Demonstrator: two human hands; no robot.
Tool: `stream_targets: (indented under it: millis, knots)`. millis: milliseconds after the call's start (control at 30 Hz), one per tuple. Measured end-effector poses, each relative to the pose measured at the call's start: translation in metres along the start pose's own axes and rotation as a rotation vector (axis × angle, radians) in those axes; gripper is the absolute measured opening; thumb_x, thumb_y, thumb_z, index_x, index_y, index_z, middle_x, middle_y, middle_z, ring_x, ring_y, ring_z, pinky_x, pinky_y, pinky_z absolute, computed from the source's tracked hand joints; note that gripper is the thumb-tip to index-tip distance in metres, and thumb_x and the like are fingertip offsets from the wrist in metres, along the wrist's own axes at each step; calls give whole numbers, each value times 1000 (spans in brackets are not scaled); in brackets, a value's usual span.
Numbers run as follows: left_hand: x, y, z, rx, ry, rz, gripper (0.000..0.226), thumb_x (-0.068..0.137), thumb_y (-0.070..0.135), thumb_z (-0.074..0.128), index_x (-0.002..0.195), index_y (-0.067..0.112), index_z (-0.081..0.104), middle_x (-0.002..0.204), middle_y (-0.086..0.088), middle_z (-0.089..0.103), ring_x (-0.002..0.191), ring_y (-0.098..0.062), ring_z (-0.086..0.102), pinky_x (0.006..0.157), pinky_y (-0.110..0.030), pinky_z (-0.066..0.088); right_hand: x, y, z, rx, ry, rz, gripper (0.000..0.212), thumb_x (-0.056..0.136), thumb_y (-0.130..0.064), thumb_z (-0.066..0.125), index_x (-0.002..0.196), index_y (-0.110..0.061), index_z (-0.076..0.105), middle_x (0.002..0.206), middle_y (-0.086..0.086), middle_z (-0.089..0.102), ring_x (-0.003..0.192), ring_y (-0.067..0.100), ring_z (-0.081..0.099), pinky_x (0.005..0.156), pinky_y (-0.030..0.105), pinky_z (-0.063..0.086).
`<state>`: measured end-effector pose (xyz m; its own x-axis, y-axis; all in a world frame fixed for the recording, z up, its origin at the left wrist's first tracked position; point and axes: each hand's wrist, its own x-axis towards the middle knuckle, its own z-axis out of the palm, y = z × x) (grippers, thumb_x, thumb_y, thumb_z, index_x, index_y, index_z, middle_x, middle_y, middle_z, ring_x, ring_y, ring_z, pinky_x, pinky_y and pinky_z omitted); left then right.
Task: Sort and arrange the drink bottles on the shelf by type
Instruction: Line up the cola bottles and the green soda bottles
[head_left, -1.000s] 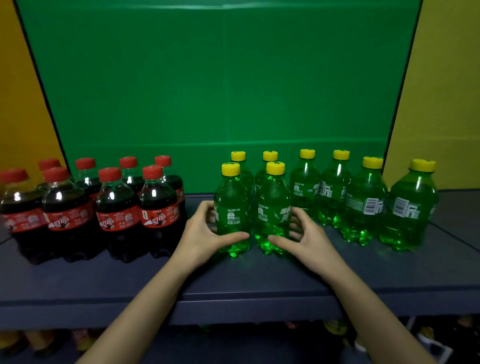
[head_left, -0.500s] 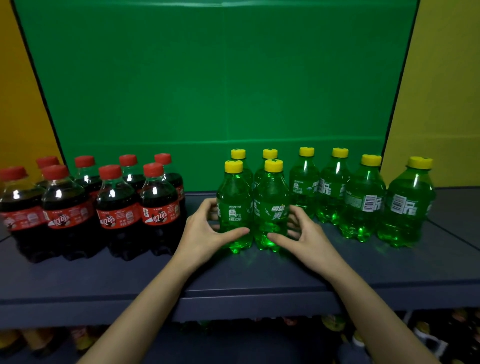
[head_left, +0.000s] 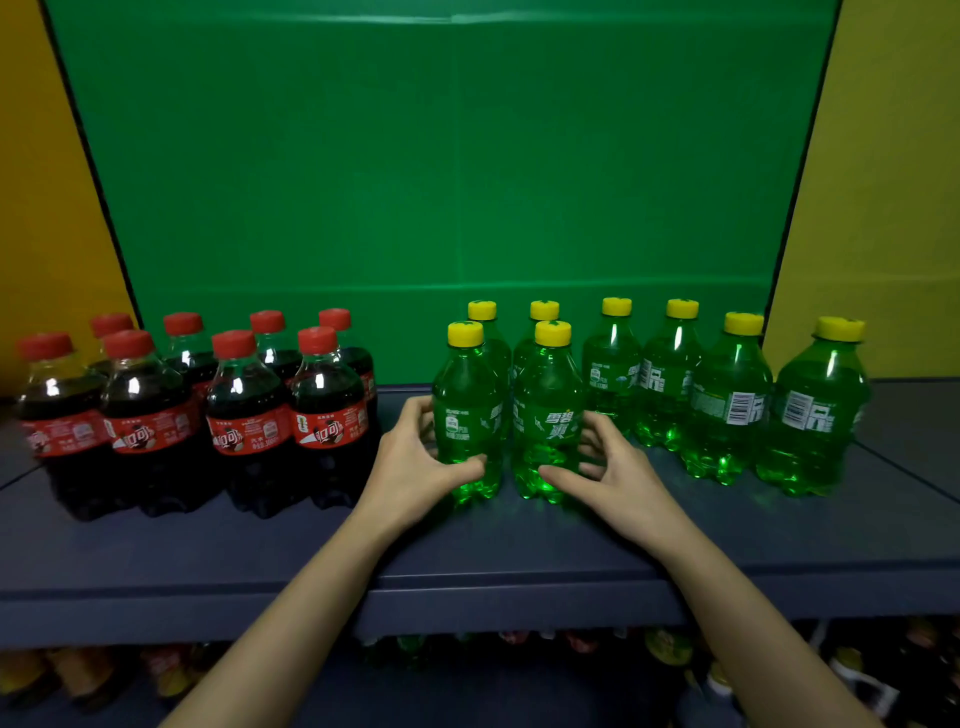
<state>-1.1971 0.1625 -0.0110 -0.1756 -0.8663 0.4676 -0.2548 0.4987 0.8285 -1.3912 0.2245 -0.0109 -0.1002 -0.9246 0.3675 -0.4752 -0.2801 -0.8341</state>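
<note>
Since the cola bottles (head_left: 150, 415) stand as a two-row block at the left of the shelf (head_left: 467, 551), and the green bottles (head_left: 670, 379) fill the middle and right, sorting by type is judged done. The step in hand is taken to be tidying the green group.

Four green bottles form a square block at centre. Four more trail rightwards in a loose line, the last two set nearer the front edge.

The left front bottle (head_left: 467, 415) of the block is gripped low by the left hand (head_left: 415, 462), thumb across its front and fingers curled behind. The right front bottle (head_left: 548, 415) is held likewise by the right hand (head_left: 613, 467). Both bottles stand upright on the shelf, just beside each other; whether they touch cannot be told.

Next move, as judged: the pair is to be squared against the back pair, then the four stragglers brought into matching rows. A low grip and sliding rather than tilting are called for, since neighbours stand close.
</note>
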Motion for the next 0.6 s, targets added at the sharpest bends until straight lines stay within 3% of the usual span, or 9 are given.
stream_targets:
  millis: [67, 167, 300, 433, 500, 600]
  knots:
    - [-1, 0, 0, -28, -27, -21, 61, 61, 8, 79, 113, 16, 47, 109, 2, 65, 97, -10, 65, 84, -16, 50, 0, 1, 0, 3, 0, -1, 67, 79, -19, 71, 135, -15, 35, 116, -13, 39, 113, 2, 40, 89, 15, 36]
    - [-2, 1, 0, 32, -37, -10, 68, 56, 25, 82, 113, 23, 45, 110, 9, 62, 102, -9, 60, 90, -22, 47, 0, 1, 0, 7, 0, -4, 68, 79, -18, 71, 136, -15, 34, 116, -11, 39, 113, 2, 39, 89, 16, 35]
    - [-1, 2, -1, 93, 39, 8, 68, 59, 28, 86, 112, 19, 45, 104, 10, 58, 92, -3, 56, 73, -2, 41, 1, 4, -1, 1, -8, -9, 71, 79, -21, 71, 138, -15, 32, 122, -8, 39, 113, 1, 37, 91, 17, 35]
    - [4, -3, -4, -2, 42, -76, 63, 62, 13, 84, 112, 10, 46, 105, -1, 62, 94, -12, 61, 77, -8, 47, 1, 4, -1, 15, -9, -11, 71, 80, -20, 70, 138, -15, 30, 134, 1, 41, 114, 1, 36, 92, 17, 34]
    - [5, -5, -5, -53, -2, -88, 62, 61, 9, 84, 112, 11, 48, 108, -1, 64, 99, -14, 62, 89, -16, 47, 1, 4, -1, 20, -14, -11, 70, 80, -19, 69, 137, -14, 29, 138, 4, 39, 114, 1, 35, 92, 17, 34]
    - [5, -5, -5, -53, -55, -61, 56, 64, 7, 82, 111, 15, 53, 108, -1, 66, 103, -16, 63, 95, -27, 48, 1, 4, -1, 20, -16, -16, 69, 80, -19, 69, 136, -13, 29, 130, -3, 38, 115, 1, 35, 94, 18, 34]
